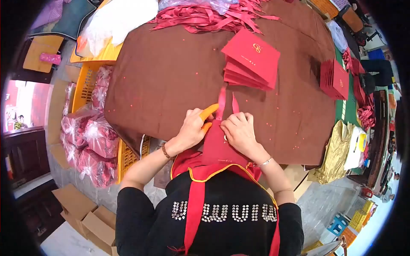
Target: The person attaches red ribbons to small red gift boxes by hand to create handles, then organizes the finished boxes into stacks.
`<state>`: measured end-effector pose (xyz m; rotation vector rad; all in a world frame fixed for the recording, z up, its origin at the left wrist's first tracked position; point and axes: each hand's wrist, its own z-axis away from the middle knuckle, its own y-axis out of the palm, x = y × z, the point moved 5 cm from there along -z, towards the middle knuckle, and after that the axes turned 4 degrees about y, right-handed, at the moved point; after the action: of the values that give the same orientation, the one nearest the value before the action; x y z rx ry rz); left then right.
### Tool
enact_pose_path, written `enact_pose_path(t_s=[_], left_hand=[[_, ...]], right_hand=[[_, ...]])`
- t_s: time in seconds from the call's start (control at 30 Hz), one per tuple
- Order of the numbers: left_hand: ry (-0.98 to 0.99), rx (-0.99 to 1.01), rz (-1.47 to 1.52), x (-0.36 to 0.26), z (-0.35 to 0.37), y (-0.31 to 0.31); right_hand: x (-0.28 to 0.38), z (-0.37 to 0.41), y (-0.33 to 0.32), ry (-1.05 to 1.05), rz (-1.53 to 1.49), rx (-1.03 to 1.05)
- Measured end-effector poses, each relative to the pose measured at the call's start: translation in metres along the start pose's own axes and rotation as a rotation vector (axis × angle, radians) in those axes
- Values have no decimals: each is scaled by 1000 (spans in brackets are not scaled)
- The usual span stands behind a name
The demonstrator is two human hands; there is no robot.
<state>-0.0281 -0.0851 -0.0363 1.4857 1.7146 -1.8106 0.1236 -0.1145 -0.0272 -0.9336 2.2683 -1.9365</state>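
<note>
A red paper bag (pixel 218 147) lies flat at the near edge of the brown-covered table (pixel 171 77), its red ribbon handle (pixel 222 100) pointing away from me. My left hand (pixel 194 128), with orange covers on thumb and forefinger, pinches the bag's top edge at the left. My right hand (pixel 239 130) presses fingers down on the bag's top edge at the right. A stack of finished red bags (pixel 252 59) with gold logos sits just beyond.
A heap of red ribbons (pixel 209 17) lies at the table's far side. More red bags (pixel 335 79) stand at the right. A yellow crate (pixel 87 85) and plastic-wrapped red bundles (pixel 92 141) are at the left, cardboard boxes (pixel 89 217) on the floor.
</note>
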Motion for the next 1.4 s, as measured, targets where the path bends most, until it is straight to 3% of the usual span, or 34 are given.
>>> enact_pose_path(t_s=[0.13, 0.4, 0.47, 0.5, 0.53, 0.6, 0.73, 0.9, 1.0, 1.1, 1.2, 1.4], left_hand=[[32, -7, -2, -3, 1, 1], [-70, 182, -84, 6, -13, -1], [288, 177, -165, -6, -23, -4], [369, 219, -259, -7, -29, -2], [372, 217, -259, -6, -35, -4], [498, 496, -408, -10, -39, 7], [575, 474, -339, -3, -46, 1], [558, 476, -278, -2, -48, 4], [404, 594, -159, 0, -48, 3], [59, 737, 68, -4, -48, -4], [168, 722, 163, -2, -49, -7], [150, 748, 142, 9, -49, 4]], right_hand=[[-8, 4, 3, 239, -241, 125], [1, 6, 0, 251, -85, 6], [2, 7, 0, 232, -45, -30], [2, 7, 1, 231, -42, -30], [1, 7, 2, 230, -39, -31], [0, 8, 3, 230, -51, -43], [-1, 12, 4, 228, -83, -70], [0, 14, 5, 232, -102, -102], [-3, 15, 3, 238, -135, -81], [-1, 13, 0, 240, -205, -45], [1, 12, 3, 220, -239, -47], [2, 12, 2, 183, -315, -25]])
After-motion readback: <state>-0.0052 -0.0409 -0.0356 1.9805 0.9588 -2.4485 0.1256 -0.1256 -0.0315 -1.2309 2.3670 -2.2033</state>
